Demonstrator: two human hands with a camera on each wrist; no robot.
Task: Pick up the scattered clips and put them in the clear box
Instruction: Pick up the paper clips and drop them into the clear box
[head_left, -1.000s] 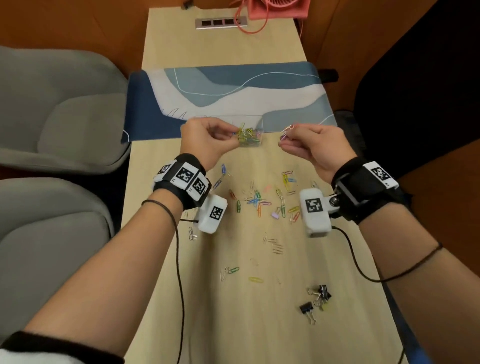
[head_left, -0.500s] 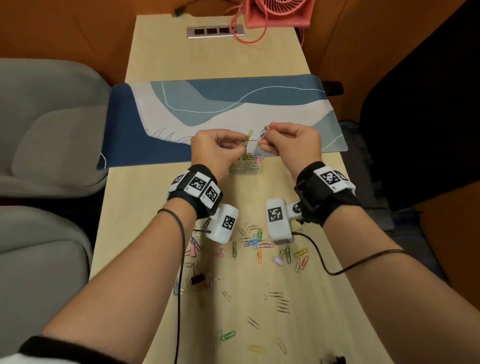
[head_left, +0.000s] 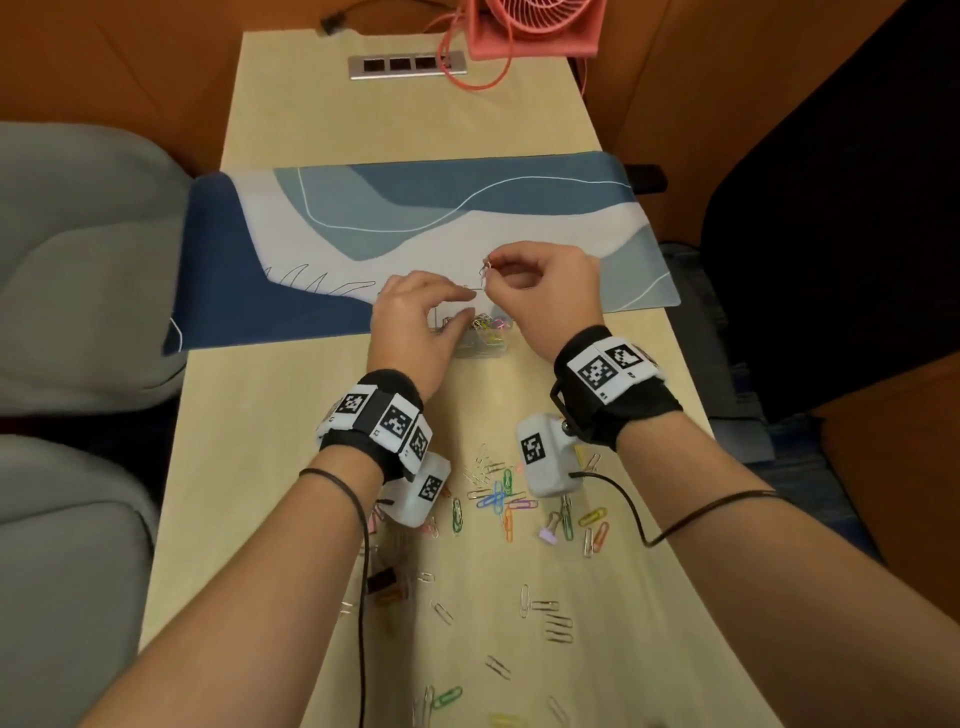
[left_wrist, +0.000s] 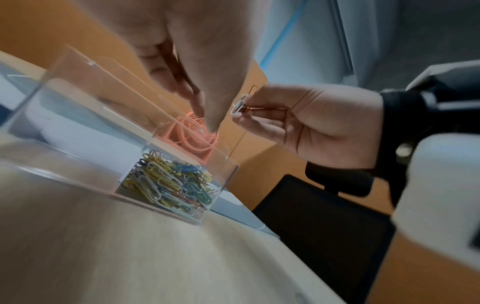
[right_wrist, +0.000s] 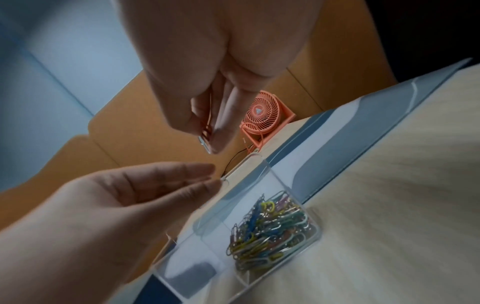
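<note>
The clear box (head_left: 485, 349) sits at the near edge of the blue mat, one compartment full of coloured paper clips (right_wrist: 267, 224). My left hand (head_left: 465, 307) hovers just above the box with straight, relaxed fingers (right_wrist: 200, 167) and holds nothing. My right hand (head_left: 491, 270) is a little higher and to the right, pinching a few clips (left_wrist: 240, 107), one white and one reddish, between thumb and fingertips (right_wrist: 221, 135). Several clips (head_left: 498, 499) still lie scattered on the wooden table behind my wrists, along with a small purple binder clip (head_left: 549, 535) and a dark one (head_left: 382, 579).
The blue patterned desk mat (head_left: 415, 234) crosses the table beyond the box. A pink fan (head_left: 535, 26) and a socket strip (head_left: 408, 66) stand at the far end. Grey chairs (head_left: 78, 270) line the left side. Wrist camera cables trail over the table.
My left hand no longer pinches the yellow clip and has spread its fingers over the box. The right hand has stayed above the box's right side, still pinching clips.
</note>
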